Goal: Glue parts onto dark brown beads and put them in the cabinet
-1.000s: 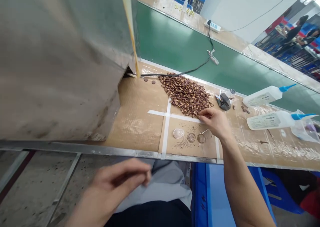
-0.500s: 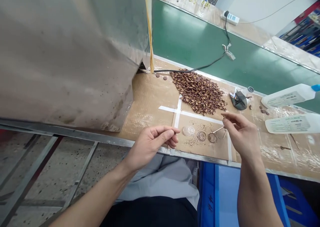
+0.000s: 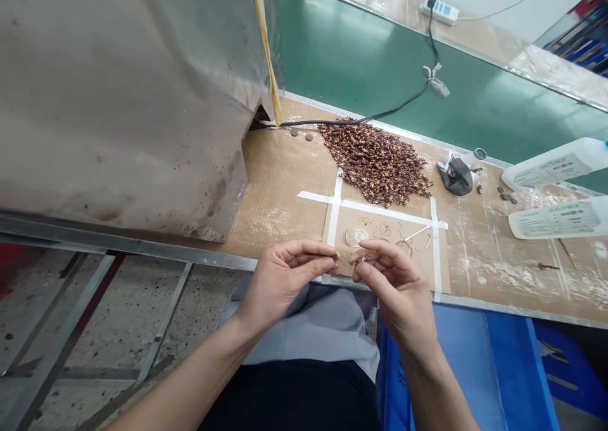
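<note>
My left hand (image 3: 287, 279) is closed in a pinch over the front edge of the bench; anything between its fingertips is too small to make out. Close beside it, my right hand (image 3: 399, 288) pinches a small brown-and-gold piece (image 3: 361, 260), its fingertips facing the left ones. Behind the hands stands a clear round dish (image 3: 356, 237). My right fingers partly cover a second small round dish. A thin white stick (image 3: 418, 233) rests with one end at a third round dish (image 3: 404, 248). Farther back lies a large pile of small brown-and-gold pieces (image 3: 380, 161).
White tape (image 3: 370, 211) marks off the cardboard-covered bench. A metal housing (image 3: 123, 114) fills the left side. Two translucent bottles (image 3: 555, 217) lie at right, near a crumpled dark bundle (image 3: 456, 176). A black cable (image 3: 380, 113) runs behind the pile; a blue crate (image 3: 517, 367) stands below.
My right hand has moved left and towards me, from beside the white stick to my left fingertips. The stick stays by the third dish. The view has shifted slightly.
</note>
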`<state>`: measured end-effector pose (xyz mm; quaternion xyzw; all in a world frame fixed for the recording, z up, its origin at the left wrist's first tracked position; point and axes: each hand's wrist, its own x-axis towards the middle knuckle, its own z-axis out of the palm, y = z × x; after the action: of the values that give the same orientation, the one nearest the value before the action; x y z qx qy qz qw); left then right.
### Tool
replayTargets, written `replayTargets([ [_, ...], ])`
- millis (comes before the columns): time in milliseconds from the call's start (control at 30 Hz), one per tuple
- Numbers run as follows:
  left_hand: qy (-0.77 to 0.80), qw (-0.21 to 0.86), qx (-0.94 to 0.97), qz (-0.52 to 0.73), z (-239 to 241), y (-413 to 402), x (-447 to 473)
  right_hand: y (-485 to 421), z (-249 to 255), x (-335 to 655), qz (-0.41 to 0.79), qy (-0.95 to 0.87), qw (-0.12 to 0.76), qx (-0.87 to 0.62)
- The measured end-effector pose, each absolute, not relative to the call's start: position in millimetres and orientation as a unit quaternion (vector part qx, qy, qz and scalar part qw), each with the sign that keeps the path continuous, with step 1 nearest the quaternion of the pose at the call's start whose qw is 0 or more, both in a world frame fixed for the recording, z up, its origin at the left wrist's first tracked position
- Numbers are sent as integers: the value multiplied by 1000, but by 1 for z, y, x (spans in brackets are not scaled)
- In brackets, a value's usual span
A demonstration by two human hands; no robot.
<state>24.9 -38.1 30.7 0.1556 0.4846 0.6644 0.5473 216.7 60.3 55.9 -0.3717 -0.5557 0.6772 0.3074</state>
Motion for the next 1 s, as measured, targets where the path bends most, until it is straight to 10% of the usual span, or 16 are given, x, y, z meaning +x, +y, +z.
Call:
replayTargets([
  [1000, 398, 673, 109, 614, 32, -44, 35, 64, 46, 227, 724, -516, 228, -397],
])
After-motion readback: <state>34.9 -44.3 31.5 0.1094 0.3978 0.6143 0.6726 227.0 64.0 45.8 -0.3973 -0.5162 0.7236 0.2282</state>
